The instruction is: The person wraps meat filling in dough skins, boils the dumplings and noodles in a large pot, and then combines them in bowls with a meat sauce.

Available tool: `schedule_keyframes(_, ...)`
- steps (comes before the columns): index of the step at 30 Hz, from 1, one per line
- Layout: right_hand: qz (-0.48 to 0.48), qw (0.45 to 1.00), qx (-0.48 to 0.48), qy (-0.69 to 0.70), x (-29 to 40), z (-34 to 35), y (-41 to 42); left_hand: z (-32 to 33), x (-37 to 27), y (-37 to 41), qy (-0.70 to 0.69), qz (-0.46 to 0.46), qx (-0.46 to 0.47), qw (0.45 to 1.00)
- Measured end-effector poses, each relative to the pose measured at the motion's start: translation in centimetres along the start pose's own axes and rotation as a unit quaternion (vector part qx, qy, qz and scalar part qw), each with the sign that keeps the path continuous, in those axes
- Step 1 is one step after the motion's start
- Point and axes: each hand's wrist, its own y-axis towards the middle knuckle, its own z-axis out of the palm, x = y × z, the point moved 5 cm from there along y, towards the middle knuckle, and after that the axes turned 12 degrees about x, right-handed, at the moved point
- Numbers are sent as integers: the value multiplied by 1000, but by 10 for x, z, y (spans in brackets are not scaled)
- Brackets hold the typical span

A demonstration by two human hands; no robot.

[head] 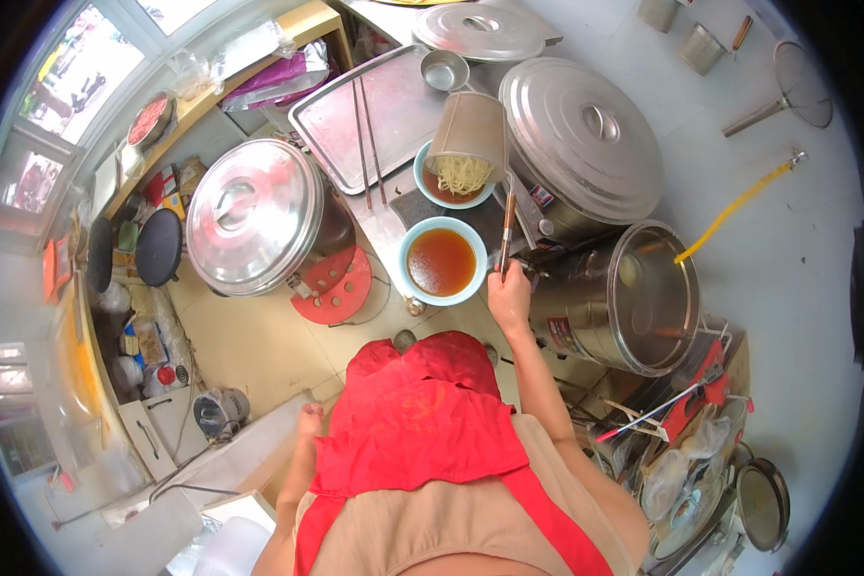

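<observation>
My right hand grips the wooden handle of a deep noodle strainer. The strainer is tipped over a pale blue bowl of brown broth, and pale noodles hang from its mouth into that bowl. Nearer to me, a second pale blue bowl holds reddish-brown broth with no noodles showing. Down at my side is my left hand, its fingers curled, with nothing visible in them.
A metal tray bears long chopsticks; a ladle lies beside it. Lidded pots stand left and right. An uncovered steel boiler sits near my right arm. A red stool is under the left pot.
</observation>
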Motion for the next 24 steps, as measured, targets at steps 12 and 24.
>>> schedule_keyframes(12, 12, 996, -49, -69, 15, 26, 23, -20, -100, 51, 26, -8, 11, 1000)
schedule_keyframes(24, -5, 990, -84, -114, 33, 20, 40, 7, -158, 52, 118, 70, 93, 986)
